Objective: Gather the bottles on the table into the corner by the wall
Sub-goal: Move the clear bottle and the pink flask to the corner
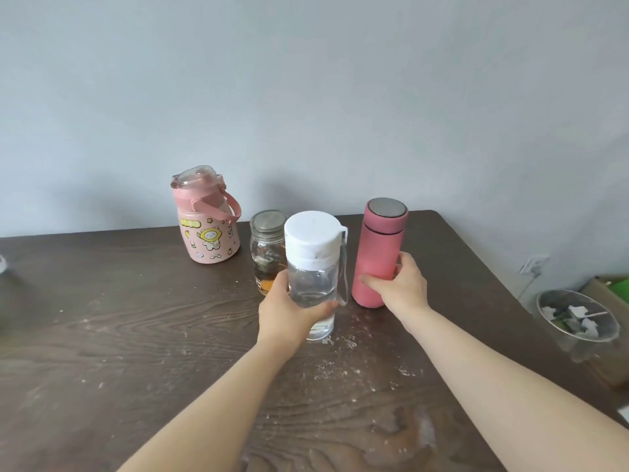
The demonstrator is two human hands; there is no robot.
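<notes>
gathering is under way: a clear bottle (315, 267) with a white cap is gripped low on its body by the left hand (289, 313), apparently raised just off the counter (136, 335), though contact at its base cannot be told for sure. the pink flask (379, 253) is clasped around its lower half by the right hand (401, 286) and stands upright near the far right corner by the wall (306, 97). both seem to be in mid-placement. next, by judgement, the clear bottle is to be set down close beside the flask, then the rest brought over. a glass jar (267, 248) stands just behind the clear bottle, and a pink cartoon jug (207, 223) stands left of the jar, near the wall; both are apart from the corner. the jar lies close to the left hand's path and could be knocked. a wire bin (578, 315) sits off the counter to the right.
</notes>
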